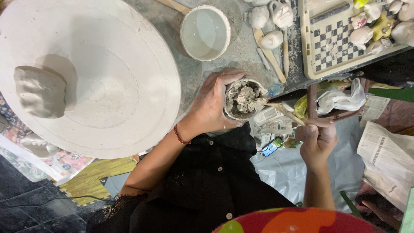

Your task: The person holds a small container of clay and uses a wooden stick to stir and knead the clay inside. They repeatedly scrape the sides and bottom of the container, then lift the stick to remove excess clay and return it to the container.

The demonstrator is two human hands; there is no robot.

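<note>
Both hands busy: left hand [211, 105] fingers clamped round clay-filled cup [246, 98], right hand [318, 138] fingers pinching wooden stick [285, 113]; best kept steady, scraping gently.

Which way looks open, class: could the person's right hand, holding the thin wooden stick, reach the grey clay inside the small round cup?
Probably yes. The right hand points the wooden stick at the open-topped cup; left hand grips only its side.
</note>
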